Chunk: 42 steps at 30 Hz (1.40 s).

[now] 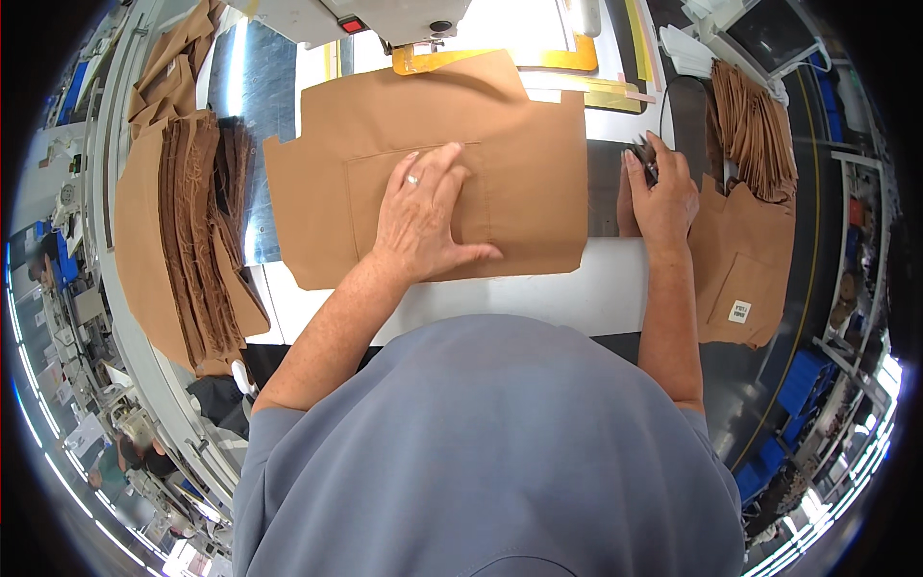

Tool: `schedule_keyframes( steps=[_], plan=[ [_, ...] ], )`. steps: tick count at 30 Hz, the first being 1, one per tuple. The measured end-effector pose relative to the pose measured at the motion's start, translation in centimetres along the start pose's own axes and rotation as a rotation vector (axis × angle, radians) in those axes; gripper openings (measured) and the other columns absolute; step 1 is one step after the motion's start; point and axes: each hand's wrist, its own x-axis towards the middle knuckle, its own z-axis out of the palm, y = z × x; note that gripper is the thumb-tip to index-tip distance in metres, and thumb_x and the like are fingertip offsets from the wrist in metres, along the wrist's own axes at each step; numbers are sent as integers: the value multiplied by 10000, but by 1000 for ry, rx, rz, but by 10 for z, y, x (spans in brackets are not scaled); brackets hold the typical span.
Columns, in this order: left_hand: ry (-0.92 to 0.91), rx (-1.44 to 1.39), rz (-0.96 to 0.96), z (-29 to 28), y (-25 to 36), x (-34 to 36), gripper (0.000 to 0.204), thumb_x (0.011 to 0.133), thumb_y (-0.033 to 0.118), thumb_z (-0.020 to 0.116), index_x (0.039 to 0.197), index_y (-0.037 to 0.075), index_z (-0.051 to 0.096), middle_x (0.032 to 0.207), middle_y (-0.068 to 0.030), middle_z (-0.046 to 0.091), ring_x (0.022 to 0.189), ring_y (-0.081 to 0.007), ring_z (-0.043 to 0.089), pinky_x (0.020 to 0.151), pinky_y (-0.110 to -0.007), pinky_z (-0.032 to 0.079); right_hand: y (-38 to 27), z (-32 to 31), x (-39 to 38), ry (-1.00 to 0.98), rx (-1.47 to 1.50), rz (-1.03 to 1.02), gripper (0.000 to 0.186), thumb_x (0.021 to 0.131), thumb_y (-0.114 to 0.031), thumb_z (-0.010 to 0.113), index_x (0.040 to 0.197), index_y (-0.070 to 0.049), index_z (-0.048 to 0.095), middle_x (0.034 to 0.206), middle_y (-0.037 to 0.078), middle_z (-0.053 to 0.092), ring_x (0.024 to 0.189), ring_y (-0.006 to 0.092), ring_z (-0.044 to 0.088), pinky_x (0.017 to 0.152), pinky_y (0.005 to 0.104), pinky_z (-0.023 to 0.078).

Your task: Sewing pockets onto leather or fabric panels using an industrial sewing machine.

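A tan fabric panel (529,192) with stitched pocket-like lines lies flat before me, its top edge under the sewing machine's yellow frame (567,60). My left hand (423,212) rests on the middle of the panel, fingers apart and slightly bent, a ring on one finger. Right of the panel, my right hand (663,202) grips dark metal snips (642,159) over the dark strip of the work surface.
Layered tan and brown pieces (187,240) lie at my left. At my right are a fanned stack of brown pieces (745,125), a labelled tan piece (740,260) and a screen device (764,34). Co-workers (135,452) and blue bins (808,385) show at the edges.
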Motion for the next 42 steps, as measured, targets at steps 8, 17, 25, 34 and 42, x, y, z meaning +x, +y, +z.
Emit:
schedule_keyframes(
  steps=[8, 17, 25, 34, 42],
  plan=[
    [-276, -16, 451, 12, 24, -48, 674, 867, 362, 781, 1471, 212, 524, 1595, -45, 420, 1478, -223, 400, 1218, -558, 288, 12, 4, -2, 19, -105, -21, 482, 990, -436, 621, 1377, -151, 598, 1106, 75, 633, 993, 266, 668, 885, 460, 495],
    [-125, 58, 87, 5, 14, -48, 723, 922, 447, 695, 1524, 122, 461, 1624, -66, 398, 1505, -252, 362, 1242, -535, 211, 14, -7, -2, 186, -254, -163, 436, 965, -380, 658, 1317, -123, 636, 1125, 102, 641, 999, 309, 658, 873, 460, 494],
    [83, -20, 63, 11, 16, -26, 558, 896, 317, 751, 1380, 98, 579, 1506, -68, 529, 1435, -248, 464, 1204, -504, 300, -104, 5, -6, -154, 609, -286, 211, 861, -175, 777, 1017, -70, 682, 1001, 100, 662, 914, 284, 682, 790, 420, 547],
    [71, -54, 258, 28, 18, -20, 479, 892, 263, 755, 1306, 49, 647, 1392, -91, 622, 1370, -262, 532, 1154, -469, 401, -118, 30, 33, -354, 586, -552, 145, 823, -108, 809, 875, -43, 691, 892, 72, 654, 819, 226, 679, 742, 344, 558],
    [81, -150, 235, 31, 14, -21, 473, 898, 252, 754, 1315, 50, 658, 1375, -84, 645, 1369, -249, 537, 1168, -456, 395, -129, 26, 52, -556, 481, -420, 187, 793, -152, 840, 834, -28, 706, 816, 74, 651, 744, 194, 641, 687, 338, 531]
  ],
)
